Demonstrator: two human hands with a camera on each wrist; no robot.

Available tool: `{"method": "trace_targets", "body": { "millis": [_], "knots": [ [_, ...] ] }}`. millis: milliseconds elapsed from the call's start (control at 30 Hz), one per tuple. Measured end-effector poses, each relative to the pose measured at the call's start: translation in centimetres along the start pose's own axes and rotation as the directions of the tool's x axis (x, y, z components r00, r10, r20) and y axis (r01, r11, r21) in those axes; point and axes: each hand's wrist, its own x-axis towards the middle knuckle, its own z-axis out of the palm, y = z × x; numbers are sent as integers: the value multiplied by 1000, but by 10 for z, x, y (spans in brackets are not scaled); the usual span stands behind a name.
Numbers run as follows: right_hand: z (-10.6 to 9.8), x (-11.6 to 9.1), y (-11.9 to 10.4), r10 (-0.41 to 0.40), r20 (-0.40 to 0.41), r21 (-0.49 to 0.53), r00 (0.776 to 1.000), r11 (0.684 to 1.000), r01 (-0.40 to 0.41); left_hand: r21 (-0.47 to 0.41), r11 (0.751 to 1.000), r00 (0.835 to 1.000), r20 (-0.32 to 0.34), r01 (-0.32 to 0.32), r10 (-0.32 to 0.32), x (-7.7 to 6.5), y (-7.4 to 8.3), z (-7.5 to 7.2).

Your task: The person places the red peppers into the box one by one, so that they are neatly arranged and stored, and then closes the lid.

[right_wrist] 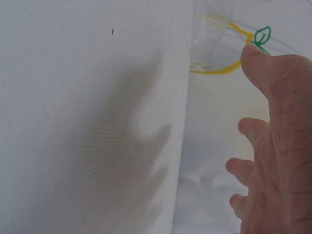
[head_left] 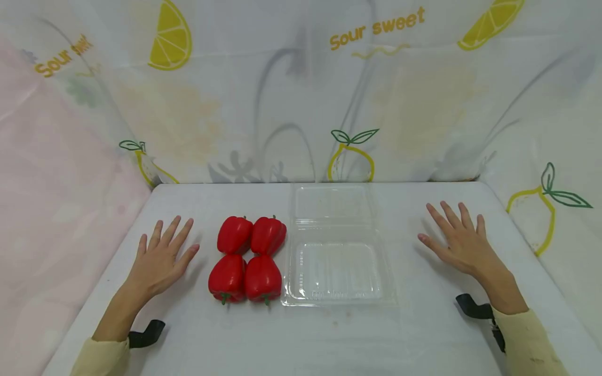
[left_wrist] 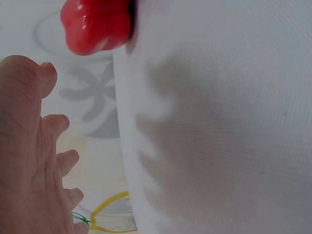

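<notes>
Several red bell peppers (head_left: 228, 278) lie in two rows left of the middle of the table, the front ones with green stems toward me. Right beside them sits a clear plastic clamshell box (head_left: 338, 303), its lid (head_left: 334, 203) folded back away from me. My left hand (head_left: 157, 263) hovers over the table to the left of the peppers, fingers spread and holding nothing. In the left wrist view one pepper (left_wrist: 95, 24) shows beyond the thumb. On the far right my right hand (head_left: 463, 248) is also spread above the table with nothing in it, apart from the box.
The white table (head_left: 301, 339) ends at a back wall covered with lemon-printed cloth (head_left: 282, 104). Pink cloth (head_left: 61, 209) hangs along the left side. Black wrist mounts (head_left: 147, 334) stick out by both sleeves.
</notes>
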Motion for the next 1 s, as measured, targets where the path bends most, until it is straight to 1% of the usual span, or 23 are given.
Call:
{"method": "trace_targets", "body": {
  "millis": [233,333,433,500,633,1000],
  "knots": [
    [-7,-1,-8,-9,38,89,999,996,5,-56,998,999,-4,-38,38,-3,6,-3],
    [-11,-2,-13,-22,55,117,998,993,15,-84,995,998,-14,-59,58,-4,9,-4],
    [-14,-3,-18,-35,63,144,997,989,26,-110,991,997,-9,-76,75,-5,14,-4],
    [-16,-3,-20,-50,60,162,997,986,40,-132,988,997,4,-75,76,-6,17,-5],
    [-17,-4,-26,-81,51,191,995,979,69,-157,986,998,35,-51,58,-9,23,-9],
    [-20,-3,-42,-112,60,210,992,973,98,-175,983,996,55,-52,63,-17,38,-16]
  ]
}}
